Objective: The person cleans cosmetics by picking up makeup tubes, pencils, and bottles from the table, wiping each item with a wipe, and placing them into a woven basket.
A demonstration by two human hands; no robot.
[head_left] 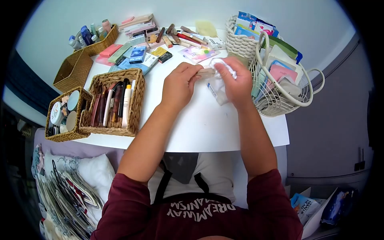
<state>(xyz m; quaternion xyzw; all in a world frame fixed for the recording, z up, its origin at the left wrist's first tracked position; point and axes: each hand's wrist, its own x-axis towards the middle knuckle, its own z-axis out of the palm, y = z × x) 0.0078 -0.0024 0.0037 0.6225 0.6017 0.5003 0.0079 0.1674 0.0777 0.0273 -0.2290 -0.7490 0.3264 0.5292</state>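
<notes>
My left hand (pixel 177 86) is closed, its fingertips pinching a small, pale brownish, tube-like item (pixel 206 73) above the white table. Against the far end of that item, my right hand (pixel 239 82) grips a crumpled white wipe (pixel 218 63). Just below the right hand lies a see-through packet (pixel 216 93) with a blue-marked edge, partly hidden by the hand. Behind the hands, a pastel-patterned item (pixel 198 54) rests flat among scattered cosmetics.
To the left, a wicker basket (pixel 138 96) holds upright cosmetic tubes and pens, beside a smaller basket (pixel 64 138) of round containers. Small boxes (pixel 138 55) and several pencils spread along the back. At right stand a woven rope basket (pixel 240 43) and a white wire basket (pixel 280 105).
</notes>
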